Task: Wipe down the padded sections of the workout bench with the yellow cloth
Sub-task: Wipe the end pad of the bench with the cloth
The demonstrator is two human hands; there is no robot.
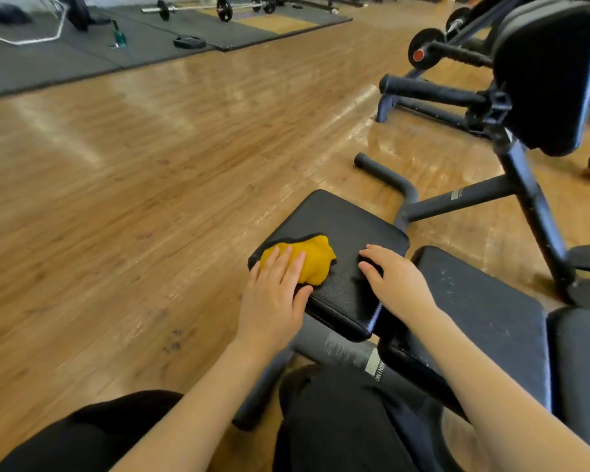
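Note:
The yellow cloth point(312, 262) lies bunched on the left part of the small black seat pad point(348, 226) of the workout bench. My left hand point(275, 294) presses flat on the cloth's near side with straight fingers. My right hand point(394, 279) rests palm down on the same pad's right edge, fingers lightly bent, holding nothing. A longer black back pad point(484, 311) continues to the right, with another pad section point(583, 362) at the frame's right edge.
The bench's black metal frame point(532, 206) and floor bar point(385, 175) stand beyond the pad. Another padded machine point(552, 80) rises at top right. Barbells point(218, 8) and weight plates lie on dark mats far back. Wooden floor point(133, 199) spreads to the left.

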